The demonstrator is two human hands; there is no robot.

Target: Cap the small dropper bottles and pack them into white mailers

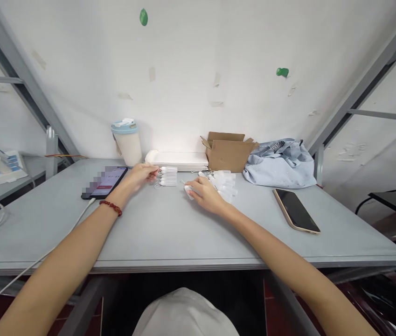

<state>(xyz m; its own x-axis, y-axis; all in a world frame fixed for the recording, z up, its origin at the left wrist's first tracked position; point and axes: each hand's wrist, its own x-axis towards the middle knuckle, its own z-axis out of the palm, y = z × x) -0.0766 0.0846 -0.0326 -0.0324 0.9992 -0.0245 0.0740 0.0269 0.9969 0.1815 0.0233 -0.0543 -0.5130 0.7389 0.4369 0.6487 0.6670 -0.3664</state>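
Note:
A neat row of small clear plastic tubes with white caps and thin strings lies on the grey table. My left hand, a red bead bracelet on its wrist, pinches at the capped end of the farthest tube in that row. To the right, my right hand is closed on another small white-capped tube, held low over the table; the fingers cover part of it. Just behind and beside the right hand is a loose pile of similar tubes, partly hidden by that hand.
Along the wall stand a blue-lidded cup, a white flat stack, an open cardboard box and a light blue cloth bundle. A phone on a cable lies left, another phone right.

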